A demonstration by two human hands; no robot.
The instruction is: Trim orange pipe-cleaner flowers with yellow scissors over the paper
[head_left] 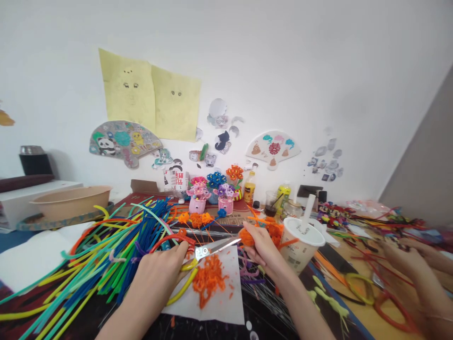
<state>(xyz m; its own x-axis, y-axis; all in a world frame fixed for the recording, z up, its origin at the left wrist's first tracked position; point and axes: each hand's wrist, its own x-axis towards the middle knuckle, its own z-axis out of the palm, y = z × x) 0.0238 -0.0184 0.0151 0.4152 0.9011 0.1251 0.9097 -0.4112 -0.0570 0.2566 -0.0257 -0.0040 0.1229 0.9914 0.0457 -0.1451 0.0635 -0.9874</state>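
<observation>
The left hand (155,278) clenches yellow-handled scissors (208,251) while the right hand (258,248) pinches the orange pipe cleaner (247,238) firmly at the blades, well placed above the paper sheet (184,302).

Scissors (212,249): silver blades, yellow handles. Chenille bunch (247,237) and clippings (208,281): orange, the clippings on white paper (221,302). Loose chenille stems (106,255): blue, teal, yellow, red. Wall fan (123,141): grey, printed with a black-and-white panda and multicoloured cartoon motifs. Second fan (272,148): white, red central character. Wall sheets (129,89): pale yellow. Mat (272,311): black, streaked white.
</observation>
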